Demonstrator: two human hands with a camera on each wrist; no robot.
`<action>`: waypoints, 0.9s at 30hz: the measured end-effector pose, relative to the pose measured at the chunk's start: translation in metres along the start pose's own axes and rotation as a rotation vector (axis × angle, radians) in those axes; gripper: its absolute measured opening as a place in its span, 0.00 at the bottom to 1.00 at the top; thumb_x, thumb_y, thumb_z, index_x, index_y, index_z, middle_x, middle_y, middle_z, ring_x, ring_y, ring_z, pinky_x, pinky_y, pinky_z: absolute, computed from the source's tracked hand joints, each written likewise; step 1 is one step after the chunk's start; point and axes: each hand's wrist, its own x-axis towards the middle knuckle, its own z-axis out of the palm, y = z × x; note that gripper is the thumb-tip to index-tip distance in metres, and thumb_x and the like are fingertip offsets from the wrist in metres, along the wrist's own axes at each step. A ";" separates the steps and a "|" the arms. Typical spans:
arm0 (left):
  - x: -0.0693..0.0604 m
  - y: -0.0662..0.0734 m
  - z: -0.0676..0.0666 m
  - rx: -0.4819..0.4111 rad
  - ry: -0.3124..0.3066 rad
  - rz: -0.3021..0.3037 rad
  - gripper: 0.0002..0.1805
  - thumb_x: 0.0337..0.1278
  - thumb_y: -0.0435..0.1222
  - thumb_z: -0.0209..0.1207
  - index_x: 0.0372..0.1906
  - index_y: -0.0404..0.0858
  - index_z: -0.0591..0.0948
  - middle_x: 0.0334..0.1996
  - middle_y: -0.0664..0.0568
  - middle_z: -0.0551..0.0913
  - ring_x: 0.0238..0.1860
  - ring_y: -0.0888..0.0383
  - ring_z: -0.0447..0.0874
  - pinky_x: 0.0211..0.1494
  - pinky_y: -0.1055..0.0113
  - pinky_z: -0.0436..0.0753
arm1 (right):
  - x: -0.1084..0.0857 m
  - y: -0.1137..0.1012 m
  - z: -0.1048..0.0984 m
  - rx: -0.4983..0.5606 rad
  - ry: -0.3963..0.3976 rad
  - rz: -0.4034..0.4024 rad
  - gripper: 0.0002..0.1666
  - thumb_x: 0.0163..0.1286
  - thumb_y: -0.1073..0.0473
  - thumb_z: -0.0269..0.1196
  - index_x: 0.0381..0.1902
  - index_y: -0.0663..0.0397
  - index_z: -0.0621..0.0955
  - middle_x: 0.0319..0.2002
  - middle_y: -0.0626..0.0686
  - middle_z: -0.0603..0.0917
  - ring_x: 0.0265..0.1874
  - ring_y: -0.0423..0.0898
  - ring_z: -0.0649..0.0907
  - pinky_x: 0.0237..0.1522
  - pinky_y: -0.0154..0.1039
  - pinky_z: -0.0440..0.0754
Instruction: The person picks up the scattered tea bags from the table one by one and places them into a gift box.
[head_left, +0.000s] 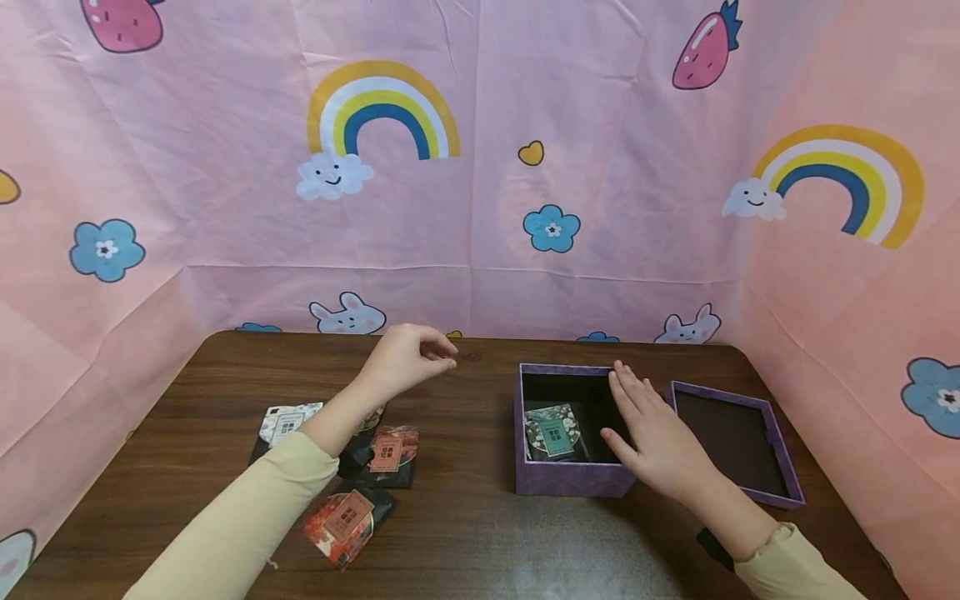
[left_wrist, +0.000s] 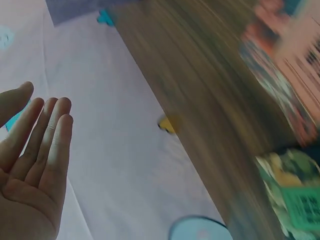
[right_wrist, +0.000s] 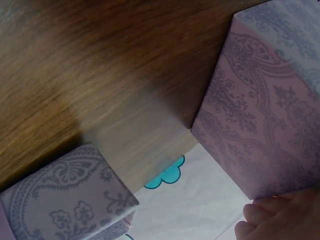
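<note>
A purple patterned box (head_left: 573, 481), lidless, stands right of the table's middle. Inside it lies a square packet with a green label (head_left: 553, 432). My right hand (head_left: 663, 437) rests along the box's right rim with its fingers extended. Between the box and the packets, my left hand (head_left: 408, 358) is raised above the table; the left wrist view shows its palm holding nothing. Below and left of it lie a red-and-black packet (head_left: 347, 525), another with an orange-red label (head_left: 390, 452) and a white floral packet (head_left: 287, 422). My left forearm partly hides the group.
The box's shallow lid (head_left: 731, 437) lies inner side up on the right. Under my right wrist is a small dark object (head_left: 715, 548), mostly hidden. A pink printed cloth (head_left: 480, 292) hangs behind and beside the brown wooden table (head_left: 465, 533).
</note>
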 end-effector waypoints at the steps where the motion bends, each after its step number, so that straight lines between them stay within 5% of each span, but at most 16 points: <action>1: -0.001 -0.005 -0.004 0.003 0.006 -0.011 0.07 0.63 0.33 0.73 0.44 0.37 0.93 0.43 0.45 0.93 0.41 0.51 0.93 0.47 0.55 0.90 | 0.000 0.000 0.000 0.000 0.000 0.000 0.49 0.78 0.45 0.61 0.84 0.66 0.58 0.85 0.64 0.54 0.84 0.62 0.59 0.81 0.64 0.62; 16: -0.028 -0.076 -0.041 -0.024 0.040 -0.178 0.14 0.67 0.37 0.71 0.52 0.36 0.90 0.51 0.39 0.91 0.50 0.42 0.93 0.53 0.48 0.90 | 0.000 0.002 0.001 -0.001 -0.003 0.002 0.49 0.78 0.45 0.61 0.84 0.66 0.58 0.86 0.64 0.54 0.84 0.63 0.59 0.81 0.64 0.62; 27: -0.053 -0.127 -0.049 -0.072 -0.026 -0.157 0.21 0.65 0.34 0.73 0.59 0.29 0.86 0.53 0.35 0.90 0.51 0.43 0.92 0.48 0.72 0.88 | 0.000 0.000 0.000 0.000 0.004 -0.006 0.48 0.78 0.45 0.61 0.83 0.67 0.58 0.85 0.64 0.54 0.84 0.62 0.59 0.82 0.62 0.61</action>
